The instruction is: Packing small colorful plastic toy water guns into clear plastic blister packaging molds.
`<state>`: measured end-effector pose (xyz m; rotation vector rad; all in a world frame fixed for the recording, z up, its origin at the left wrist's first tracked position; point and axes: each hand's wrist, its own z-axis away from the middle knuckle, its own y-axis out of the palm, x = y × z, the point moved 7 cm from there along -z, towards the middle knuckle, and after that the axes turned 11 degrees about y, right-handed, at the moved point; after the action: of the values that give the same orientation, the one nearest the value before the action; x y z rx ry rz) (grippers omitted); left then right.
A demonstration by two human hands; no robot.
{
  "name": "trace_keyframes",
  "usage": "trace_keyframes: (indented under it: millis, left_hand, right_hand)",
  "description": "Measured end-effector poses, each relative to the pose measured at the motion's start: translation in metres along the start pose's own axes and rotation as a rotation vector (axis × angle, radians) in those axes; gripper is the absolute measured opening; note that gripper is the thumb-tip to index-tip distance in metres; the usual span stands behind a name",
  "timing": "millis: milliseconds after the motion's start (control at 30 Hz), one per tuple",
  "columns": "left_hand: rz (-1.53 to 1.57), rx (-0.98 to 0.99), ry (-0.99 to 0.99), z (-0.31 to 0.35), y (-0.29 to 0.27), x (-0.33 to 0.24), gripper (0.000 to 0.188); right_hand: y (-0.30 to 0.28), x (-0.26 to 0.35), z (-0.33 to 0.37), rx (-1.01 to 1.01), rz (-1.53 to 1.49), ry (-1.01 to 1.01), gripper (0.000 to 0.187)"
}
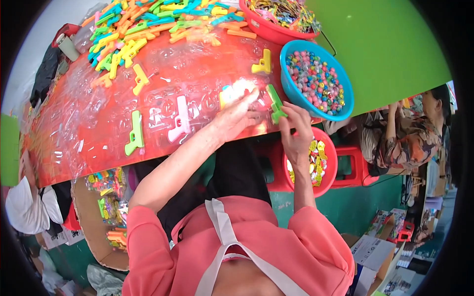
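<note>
My right hand pinches the grip end of a green toy pistol at the table's near edge. Just left of it, my left hand reaches over clear plastic blister trays with its fingers stretched out. Partly behind that hand, in bright glare, lies a yellow toy pistol. A pink toy pistol and a light green toy pistol lie in the trays farther left. Beyond them are another yellow toy pistol and one near the blue basin.
A blue basin holds colourful balls; behind it a red basin holds small shiny packets. Toy pistols are heaped at the back left. Below the table edge stand a red bucket and a cardboard box. A person sits at right.
</note>
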<state>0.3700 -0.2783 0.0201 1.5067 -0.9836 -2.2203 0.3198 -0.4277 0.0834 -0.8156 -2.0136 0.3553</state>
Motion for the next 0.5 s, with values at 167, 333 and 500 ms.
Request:
trace_keyframes:
  millis: [167, 333, 500]
  left_hand:
    - [0.028, 0.053, 0.153, 0.016, -0.013, -0.027, 0.056]
    - [-0.015, -0.118, 0.066, 0.035, -0.022, -0.033, 0.089]
    - [-0.236, 0.098, 0.180, 0.059, -0.020, -0.049, 0.082]
  right_hand:
    - [0.055, 0.003, -0.022, 0.331, 0.139, -0.149, 0.035]
    - [0.067, -0.017, -0.026, 0.517, 0.228, -0.053, 0.022]
    - [0.097, 0.035, -0.084, 0.336, 0.162, -0.260, 0.021]
